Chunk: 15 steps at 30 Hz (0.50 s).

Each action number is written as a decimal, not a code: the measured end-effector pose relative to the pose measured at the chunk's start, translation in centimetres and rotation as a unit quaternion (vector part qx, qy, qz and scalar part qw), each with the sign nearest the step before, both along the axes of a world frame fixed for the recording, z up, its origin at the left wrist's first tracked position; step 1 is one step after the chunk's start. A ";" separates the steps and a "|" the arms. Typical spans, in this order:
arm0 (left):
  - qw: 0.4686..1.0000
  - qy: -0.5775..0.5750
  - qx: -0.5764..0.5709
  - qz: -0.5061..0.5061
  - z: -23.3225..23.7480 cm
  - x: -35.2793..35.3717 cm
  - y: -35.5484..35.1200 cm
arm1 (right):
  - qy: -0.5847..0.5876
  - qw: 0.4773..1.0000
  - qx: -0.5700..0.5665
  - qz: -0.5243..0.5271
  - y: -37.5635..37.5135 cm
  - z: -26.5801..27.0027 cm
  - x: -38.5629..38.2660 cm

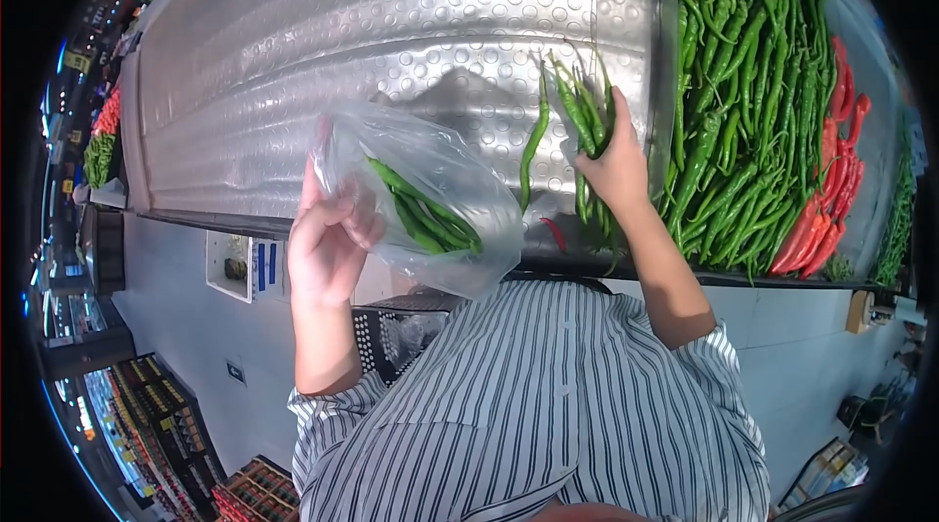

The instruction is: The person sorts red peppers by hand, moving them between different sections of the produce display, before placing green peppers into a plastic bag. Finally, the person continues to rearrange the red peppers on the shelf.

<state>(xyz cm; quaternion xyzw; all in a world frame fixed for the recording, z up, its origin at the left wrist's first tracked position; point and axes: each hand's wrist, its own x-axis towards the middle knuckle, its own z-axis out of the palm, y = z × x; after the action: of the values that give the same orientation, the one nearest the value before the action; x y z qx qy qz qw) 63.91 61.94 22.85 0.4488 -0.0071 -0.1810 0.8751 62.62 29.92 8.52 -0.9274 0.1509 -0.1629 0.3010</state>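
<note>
My left hand (337, 228) is closed on the rim of a clear plastic bag (499, 219), which hangs in front of me with several green chili peppers (421, 214) inside. In my right hand (618, 165) is a bunch of long green chili peppers (585, 116), their stems pointing away from me. The fingers wrap round the bunch over the metal counter. Just left of that bunch, a single green chili (535, 136) lies on the metal. A small red chili (555, 233) rests near the front edge.
To the right, a large pile of green chilies (743, 111) lies behind a metal divider (662, 62), with red chilies (827, 199) beyond it. The dimpled metal counter (391, 13) stretches left. A white crate (230, 263) stands below its front edge.
</note>
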 end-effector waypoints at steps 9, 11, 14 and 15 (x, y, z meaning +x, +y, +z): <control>0.999 0.010 0.004 -0.050 -0.3 0.4 -0.5 | -0.004 0.788 0.545 0.286 -5.0 10.0 -2.0; 0.989 0.017 0.007 -0.146 -0.6 0.8 -1.2 | 0.078 0.491 0.722 0.481 -3.0 10.5 -2.1; 0.987 0.009 0.025 -0.159 0.3 0.8 -2.3 | 0.212 0.329 0.805 0.445 2.6 11.2 -3.8; 0.988 0.018 0.020 -0.150 0.4 0.8 -2.5 | 0.240 0.320 0.787 0.469 3.8 10.7 -3.5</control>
<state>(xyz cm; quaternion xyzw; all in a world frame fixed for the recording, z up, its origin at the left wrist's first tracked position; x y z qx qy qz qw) 64.75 59.47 23.21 0.4567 -0.0549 -0.3181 0.8290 59.08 33.69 19.18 -0.1693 -0.1866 0.4306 0.8667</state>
